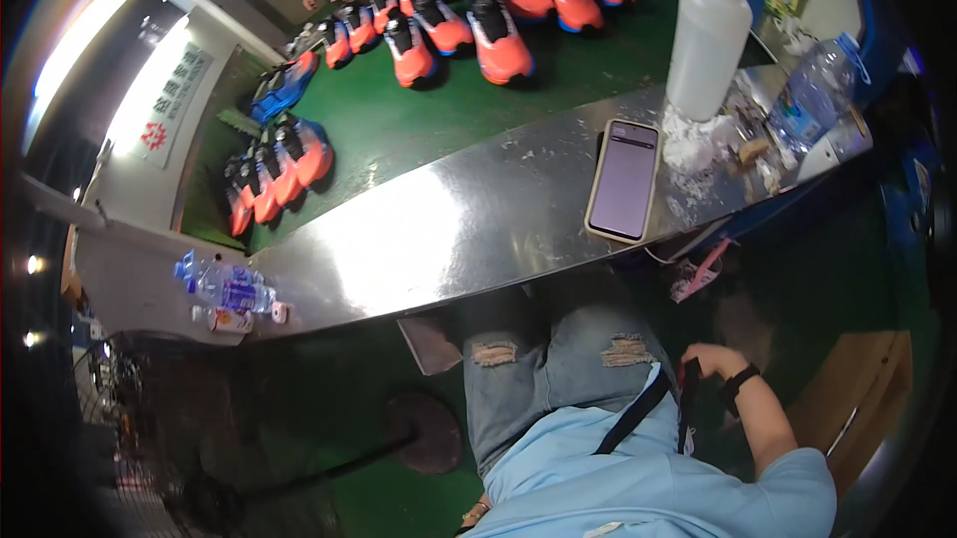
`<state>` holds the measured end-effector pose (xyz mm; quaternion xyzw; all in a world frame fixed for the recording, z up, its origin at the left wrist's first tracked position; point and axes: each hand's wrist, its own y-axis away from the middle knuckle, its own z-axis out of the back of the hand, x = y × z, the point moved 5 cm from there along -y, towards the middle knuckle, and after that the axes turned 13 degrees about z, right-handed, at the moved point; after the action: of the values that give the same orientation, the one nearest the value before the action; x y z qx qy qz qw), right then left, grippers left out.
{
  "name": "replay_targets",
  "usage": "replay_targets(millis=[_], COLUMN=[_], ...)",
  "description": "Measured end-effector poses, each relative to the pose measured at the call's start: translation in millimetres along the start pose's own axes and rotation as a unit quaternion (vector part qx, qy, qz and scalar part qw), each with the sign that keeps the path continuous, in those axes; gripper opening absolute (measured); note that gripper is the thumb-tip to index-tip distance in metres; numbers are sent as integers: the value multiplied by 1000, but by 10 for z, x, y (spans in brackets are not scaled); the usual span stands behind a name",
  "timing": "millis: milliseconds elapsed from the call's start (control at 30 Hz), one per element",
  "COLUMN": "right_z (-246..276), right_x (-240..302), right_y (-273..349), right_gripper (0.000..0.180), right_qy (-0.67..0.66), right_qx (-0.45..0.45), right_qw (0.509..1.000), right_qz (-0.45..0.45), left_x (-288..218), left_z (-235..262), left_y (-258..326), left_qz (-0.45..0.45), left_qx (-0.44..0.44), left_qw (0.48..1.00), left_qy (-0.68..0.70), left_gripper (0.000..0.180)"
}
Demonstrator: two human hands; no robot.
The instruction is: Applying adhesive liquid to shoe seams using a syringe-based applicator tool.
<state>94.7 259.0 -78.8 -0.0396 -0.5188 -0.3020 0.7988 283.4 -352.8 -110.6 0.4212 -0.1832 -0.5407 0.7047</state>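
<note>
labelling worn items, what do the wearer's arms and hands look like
The right arm has a short light blue sleeve, a black wristband and an ungloved right hand. Only a sliver of the left arm shows at the lower edge, perhaps with a bracelet; its hand cannot be made out.

Right hand [707,359] curls beside the right thigh [606,378]; left wrist [478,512] barely shows.

Shoe workshop, apparently (edges dark): orange sneakers [501,51] in rows, green worktop [429,124], steel ledge [498,204].
</note>
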Motion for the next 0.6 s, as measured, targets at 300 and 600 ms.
replay_targets(millis=[300,600], right_z=[1676,225], right_x=[1247,237], right_y=[249,338], right_gripper=[11,39], right_qy=[-136,-311], right_qx=[-330,-378], right_qw=[923,821], right_qz=[-146,-294], left_x=[-95,-281], left_z=[326,-271], left_y=[-345,214], left_qz=[-61,-1], left_qx=[58,99], left_qw=[996,982], left_qy=[18,159], left_gripper=[45,47])
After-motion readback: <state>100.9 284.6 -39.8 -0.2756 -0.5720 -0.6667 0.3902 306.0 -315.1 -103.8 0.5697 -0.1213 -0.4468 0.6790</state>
